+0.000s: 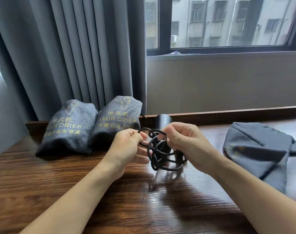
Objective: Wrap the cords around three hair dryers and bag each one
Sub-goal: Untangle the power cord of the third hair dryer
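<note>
Black hair dryer held upright above the wooden table, mostly hidden behind the hands, barrel end showing just past the knuckles; black cord hanging below in loose tangled loops, not yet wound tight. Right hand curled round the dryer's handle and some cord turns; left hand pinching a strand near the top loop between thumb and forefinger, lower fingers straighter and held out beneath.

Probably a light, rigid plastic body, smooth and somewhat slippery, so best gripped at the handle, as now; cord limp yet springy, apt to uncoil once released, so best kept taut with the free end pinned under a thumb until bagged.

Two stuffed grey bags marked HAIR DRIER standing side by side at the back left, touching; likely two of three done. Empty grey drawstring bag lying flat at the right, well apart from the hands; soft cloth, mouth needing to be spread before taking the dryer.
</note>
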{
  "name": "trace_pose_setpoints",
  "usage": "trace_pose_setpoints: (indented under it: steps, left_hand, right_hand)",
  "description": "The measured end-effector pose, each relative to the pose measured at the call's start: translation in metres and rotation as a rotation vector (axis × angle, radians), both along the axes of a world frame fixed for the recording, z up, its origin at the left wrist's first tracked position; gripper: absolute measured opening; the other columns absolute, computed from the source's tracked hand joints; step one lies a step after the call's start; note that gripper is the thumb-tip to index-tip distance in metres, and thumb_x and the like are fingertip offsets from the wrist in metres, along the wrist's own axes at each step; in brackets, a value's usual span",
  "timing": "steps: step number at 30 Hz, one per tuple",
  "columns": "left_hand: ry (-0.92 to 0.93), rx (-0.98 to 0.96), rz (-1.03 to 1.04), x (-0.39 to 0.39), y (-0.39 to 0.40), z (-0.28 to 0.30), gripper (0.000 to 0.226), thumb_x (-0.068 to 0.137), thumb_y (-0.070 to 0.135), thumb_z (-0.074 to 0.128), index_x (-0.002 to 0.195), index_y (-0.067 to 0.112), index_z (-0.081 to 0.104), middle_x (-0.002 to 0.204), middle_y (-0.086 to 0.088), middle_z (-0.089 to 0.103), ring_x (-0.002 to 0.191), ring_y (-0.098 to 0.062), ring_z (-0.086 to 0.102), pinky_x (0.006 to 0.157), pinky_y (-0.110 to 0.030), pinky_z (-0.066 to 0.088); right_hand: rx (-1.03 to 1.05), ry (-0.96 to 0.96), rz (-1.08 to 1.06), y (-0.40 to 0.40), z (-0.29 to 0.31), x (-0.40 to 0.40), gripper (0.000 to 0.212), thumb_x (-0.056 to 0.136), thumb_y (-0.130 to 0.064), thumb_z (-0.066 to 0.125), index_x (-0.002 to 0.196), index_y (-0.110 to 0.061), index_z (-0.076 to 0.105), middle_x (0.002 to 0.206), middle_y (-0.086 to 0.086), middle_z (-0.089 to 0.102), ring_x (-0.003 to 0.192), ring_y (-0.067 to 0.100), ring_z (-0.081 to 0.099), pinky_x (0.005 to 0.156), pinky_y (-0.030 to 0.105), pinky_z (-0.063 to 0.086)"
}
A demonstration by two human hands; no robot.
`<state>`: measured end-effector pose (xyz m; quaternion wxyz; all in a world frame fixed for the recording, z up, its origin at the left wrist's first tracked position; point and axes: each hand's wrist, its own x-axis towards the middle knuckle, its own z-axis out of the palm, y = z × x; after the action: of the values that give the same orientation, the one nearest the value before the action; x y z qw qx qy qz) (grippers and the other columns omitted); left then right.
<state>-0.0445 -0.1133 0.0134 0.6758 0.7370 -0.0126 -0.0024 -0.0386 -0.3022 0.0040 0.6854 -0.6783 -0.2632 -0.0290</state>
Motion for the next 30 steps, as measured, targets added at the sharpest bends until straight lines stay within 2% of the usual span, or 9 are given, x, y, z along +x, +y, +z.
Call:
trace_pose_setpoints:
  steps: [3, 5, 10, 14, 16, 19, 21, 24, 30]
  left_hand:
    - [-0.016, 0.000, 0.041, 0.001, 0.003, 0.001, 0.018, 0.101, 0.000, 0.043, 0.101, 0.006, 0.060, 0.062, -0.001, 0.070, 0.052, -0.020, 0.069, 0.051, -0.037, 0.059]
    - [-0.022, -0.006, 0.048, 0.003, 0.005, 0.002, 0.018, 0.101, 0.001, 0.044, 0.102, 0.006, 0.061, 0.061, 0.000, 0.069, 0.052, -0.020, 0.069, 0.052, -0.038, 0.059]
    - [-0.030, 0.032, 0.007, 0.002, 0.004, 0.000, 0.017, 0.105, 0.006, 0.046, 0.104, 0.007, 0.063, 0.073, -0.009, 0.074, 0.061, -0.026, 0.073, 0.061, -0.045, 0.062]
    - [-0.033, 0.042, 0.058, 0.005, 0.005, -0.002, 0.017, 0.107, 0.005, 0.044, 0.107, 0.005, 0.061, 0.071, -0.009, 0.073, 0.061, -0.026, 0.072, 0.056, -0.048, 0.062]
    - [-0.036, 0.031, 0.084, 0.007, 0.006, -0.002, 0.017, 0.106, 0.005, 0.045, 0.107, 0.004, 0.062, 0.073, -0.010, 0.072, 0.062, -0.028, 0.072, 0.056, -0.051, 0.061]
    - [-0.023, 0.054, 0.053, 0.006, 0.005, -0.003, 0.019, 0.106, 0.006, 0.045, 0.106, 0.006, 0.064, 0.075, -0.012, 0.074, 0.068, -0.033, 0.073, 0.062, -0.055, 0.061]
    - [-0.004, 0.073, 0.044, 0.007, 0.005, -0.006, 0.020, 0.107, 0.009, 0.045, 0.108, 0.009, 0.065, 0.074, -0.010, 0.075, 0.067, -0.032, 0.074, 0.058, -0.051, 0.062]
    - [0.032, 0.168, 0.053, 0.009, 0.007, -0.011, 0.022, 0.109, 0.020, 0.045, 0.111, 0.011, 0.065, 0.079, -0.010, 0.078, 0.068, -0.030, 0.075, 0.053, -0.041, 0.063]
    - [-0.060, 0.119, 0.074, 0.011, 0.008, -0.010, 0.035, 0.110, 0.016, 0.044, 0.096, -0.002, 0.070, 0.085, -0.019, 0.078, 0.072, -0.032, 0.072, 0.067, -0.052, 0.062]
  right_hand:
    - [0.102, 0.064, 0.083, -0.007, 0.001, 0.004, 0.027, 0.097, -0.020, 0.052, 0.077, -0.013, 0.069, 0.064, 0.005, 0.053, 0.063, 0.014, 0.045, 0.067, 0.026, 0.038]
    - [0.177, 0.112, 0.156, -0.009, 0.003, 0.005, 0.026, 0.099, -0.021, 0.052, 0.079, -0.012, 0.065, 0.063, 0.002, 0.045, 0.062, 0.016, 0.035, 0.066, 0.030, 0.030]
    - [0.148, 0.082, 0.117, -0.005, 0.002, 0.004, 0.039, 0.093, -0.048, 0.058, 0.090, -0.012, 0.073, 0.052, -0.012, 0.033, 0.053, 0.013, 0.021, 0.062, 0.039, 0.016]
    - [0.269, 0.134, 0.196, -0.015, 0.003, 0.012, 0.024, 0.097, -0.026, 0.059, 0.084, -0.007, 0.066, 0.055, 0.001, 0.040, 0.053, 0.016, 0.035, 0.063, 0.031, 0.037]
    - [0.311, 0.173, 0.275, -0.018, 0.004, 0.013, 0.021, 0.093, -0.022, 0.066, 0.081, -0.006, 0.062, 0.053, 0.000, 0.035, 0.051, 0.016, 0.027, 0.055, 0.028, 0.032]
    - [0.244, 0.191, 0.269, -0.016, 0.003, 0.011, 0.054, 0.090, -0.045, 0.073, 0.080, 0.006, 0.056, 0.048, -0.008, 0.031, 0.047, 0.011, 0.019, 0.051, 0.028, 0.017]
    - [0.199, 0.179, 0.216, -0.014, 0.001, 0.009, 0.061, 0.090, -0.051, 0.072, 0.076, 0.007, 0.056, 0.047, -0.008, 0.028, 0.043, 0.010, 0.019, 0.050, 0.026, 0.017]
    - [0.221, 0.147, 0.222, -0.013, 0.003, 0.008, 0.039, 0.094, -0.039, 0.066, 0.066, -0.012, 0.060, 0.048, -0.003, 0.024, 0.044, 0.012, 0.018, 0.050, 0.028, 0.018]
    - [0.335, 0.210, 0.228, -0.016, 0.007, 0.016, 0.027, 0.097, -0.027, 0.059, 0.089, -0.002, 0.066, 0.051, 0.001, 0.028, 0.048, 0.012, 0.019, 0.047, 0.023, 0.025]
